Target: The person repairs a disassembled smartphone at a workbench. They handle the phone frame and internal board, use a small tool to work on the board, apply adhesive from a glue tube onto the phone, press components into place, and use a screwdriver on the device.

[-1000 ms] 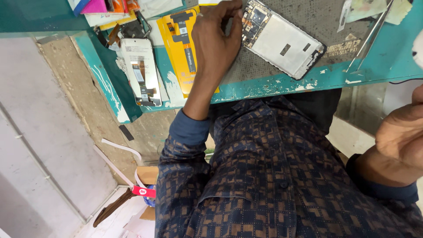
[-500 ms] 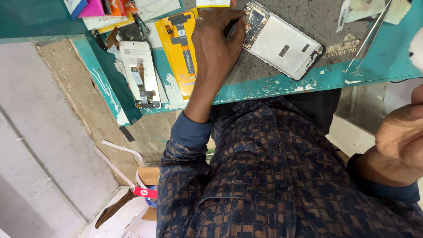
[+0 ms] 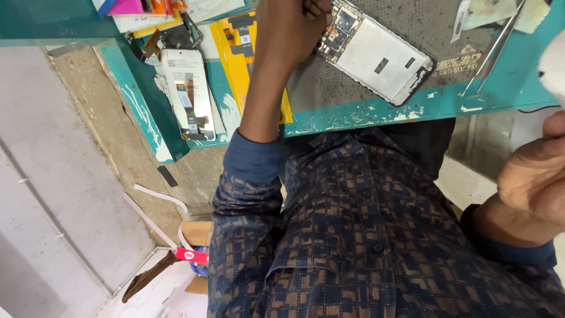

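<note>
My left hand reaches over the teal bench edge, fingers pinched together at the upper corner of an opened phone. The phone lies back-off on a grey perforated mat, showing its circuit board and silver frame. The pinch seems to hold a thin dark tool, mostly cut off by the top of the view. My right hand is raised close to the camera at the right edge with its fingers curled. A white blur sits above it, and I cannot tell whether the hand holds it.
A yellow phone part lies under my left wrist, and a second opened phone sits left of it. Metal tweezers rest on the mat's right side. Coloured packets are stacked at the back left. Below are a concrete floor and cardboard.
My left hand has crept slightly further up onto the phone's top corner, keeping its fingers pinched. My right hand has stayed raised.
</note>
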{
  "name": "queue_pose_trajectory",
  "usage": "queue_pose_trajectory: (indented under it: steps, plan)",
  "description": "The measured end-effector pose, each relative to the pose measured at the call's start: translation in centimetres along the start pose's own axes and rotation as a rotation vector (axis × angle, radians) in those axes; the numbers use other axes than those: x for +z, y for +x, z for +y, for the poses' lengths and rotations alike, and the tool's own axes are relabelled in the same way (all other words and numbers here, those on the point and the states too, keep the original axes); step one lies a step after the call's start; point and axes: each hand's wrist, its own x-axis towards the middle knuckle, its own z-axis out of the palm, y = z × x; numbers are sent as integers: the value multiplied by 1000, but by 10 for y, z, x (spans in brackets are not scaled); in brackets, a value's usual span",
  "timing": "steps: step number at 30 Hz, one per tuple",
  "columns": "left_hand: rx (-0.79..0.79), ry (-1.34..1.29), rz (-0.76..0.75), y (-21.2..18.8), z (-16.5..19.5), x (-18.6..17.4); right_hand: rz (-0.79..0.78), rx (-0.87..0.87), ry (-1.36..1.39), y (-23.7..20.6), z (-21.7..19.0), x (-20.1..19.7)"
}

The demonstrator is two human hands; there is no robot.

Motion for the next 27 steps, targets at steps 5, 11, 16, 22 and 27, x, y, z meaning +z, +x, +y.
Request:
queue_pose_trajectory:
  steps: [5,11,16,22,27]
  plan:
    - [44,196,2,-15,12,-3,10,-12,-20,-2,1,2]
    - [-28,313,-29,-31,29,-10,-5,-13,-47,-6,0,-13]
    - [165,489,-29,-53,40,-10,9,-9,-33,-5,-1,-14]
    - [213,629,-116,-56,38,-11,-11,-5,-50,-5,-2,-13]
    - [295,870,-193,-56,39,-6,10,-5,-60,-5,-3,-12]
